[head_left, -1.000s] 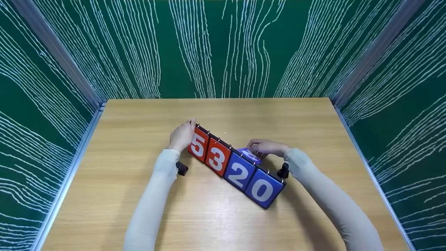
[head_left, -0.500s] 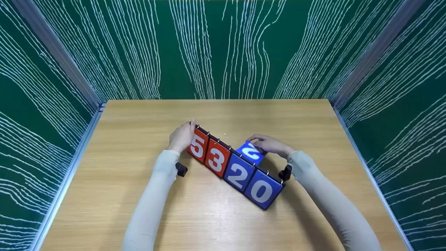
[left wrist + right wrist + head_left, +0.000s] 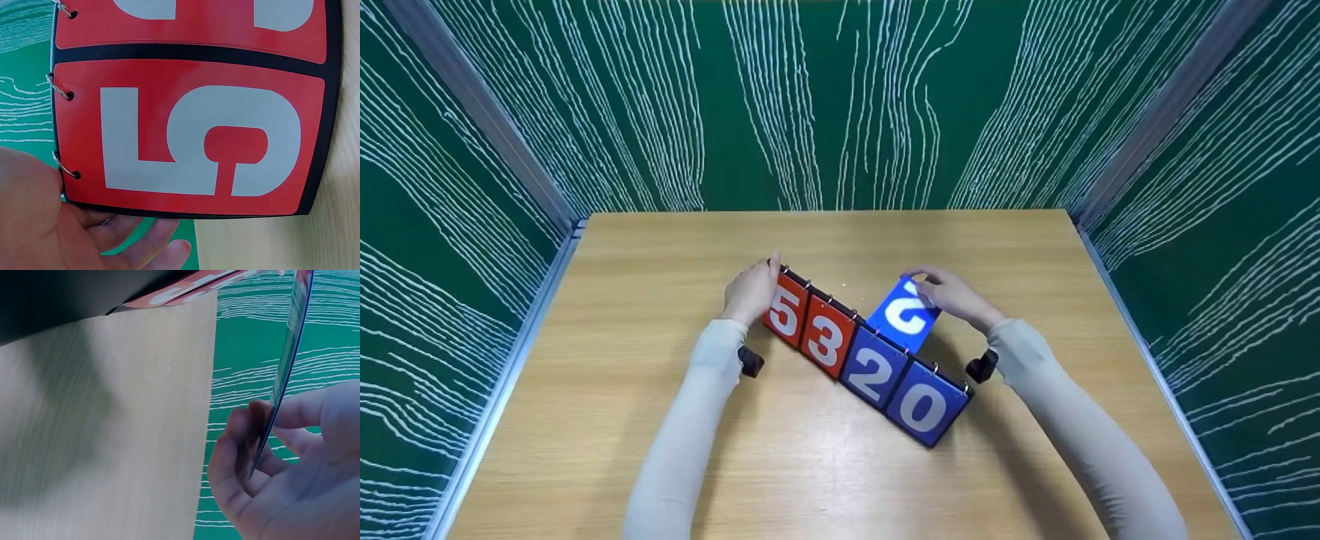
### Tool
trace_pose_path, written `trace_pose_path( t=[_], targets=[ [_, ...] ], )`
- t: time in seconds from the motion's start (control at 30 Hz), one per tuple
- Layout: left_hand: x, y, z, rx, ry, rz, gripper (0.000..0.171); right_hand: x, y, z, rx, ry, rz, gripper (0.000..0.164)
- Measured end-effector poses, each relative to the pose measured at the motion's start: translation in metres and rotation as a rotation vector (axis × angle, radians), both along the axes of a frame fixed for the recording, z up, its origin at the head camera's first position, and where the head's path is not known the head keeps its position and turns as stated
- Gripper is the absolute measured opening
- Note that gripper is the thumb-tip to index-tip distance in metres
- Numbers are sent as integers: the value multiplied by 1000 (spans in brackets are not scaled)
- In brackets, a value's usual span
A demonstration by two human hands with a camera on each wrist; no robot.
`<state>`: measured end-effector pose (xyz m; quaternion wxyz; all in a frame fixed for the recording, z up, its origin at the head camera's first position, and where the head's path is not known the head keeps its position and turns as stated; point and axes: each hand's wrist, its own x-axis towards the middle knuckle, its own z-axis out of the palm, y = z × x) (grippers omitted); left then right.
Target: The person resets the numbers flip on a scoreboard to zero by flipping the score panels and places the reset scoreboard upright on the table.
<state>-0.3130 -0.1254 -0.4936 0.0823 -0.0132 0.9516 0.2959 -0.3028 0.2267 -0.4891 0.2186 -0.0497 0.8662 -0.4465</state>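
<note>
A flip scoreboard [image 3: 834, 379] with black backing stands slanted on the table, showing red 5 and 3 cards and blue 2 and 0 cards on metal rings. My left hand [image 3: 751, 292] holds its red end at the upper corner; the left wrist view shows the fingers passing by the edge beside the 5 card [image 3: 121, 140]. Behind the board, my right hand [image 3: 954, 296] pinches a blue number card [image 3: 901, 315] between thumb and fingers. That card is raised from the rings, its white numeral upside down and partly covered by the fingers. Edge-on, it appears thin in the right wrist view.
The wooden table [image 3: 660, 262] extends around the scoreboard on all sides. Green walls [image 3: 660, 112] with white wavy lines enclose it at the back and both sides. Each wrist carries a small black camera [image 3: 751, 362].
My right hand has moved back and up with the blue card, swinging it up from behind the board so its face shows more. The left hand and scoreboard have hardly moved.
</note>
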Motion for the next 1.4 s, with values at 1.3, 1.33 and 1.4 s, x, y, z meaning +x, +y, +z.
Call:
trace_pose_path(
  t=[1.3, 1.33, 1.4],
  targets=[
    [0, -1, -3, -31, 44, 4, 69, 53, -33, 93, 71, 574, -135, 19],
    [0, -1, -3, -36, 47, 3, 69, 54, -35, 94, 72, 589, -132, 18],
    [0, 0, -2, -37, 43, 0, 70, 58, -38, 97, 74, 606, -122, 17]
  ],
)
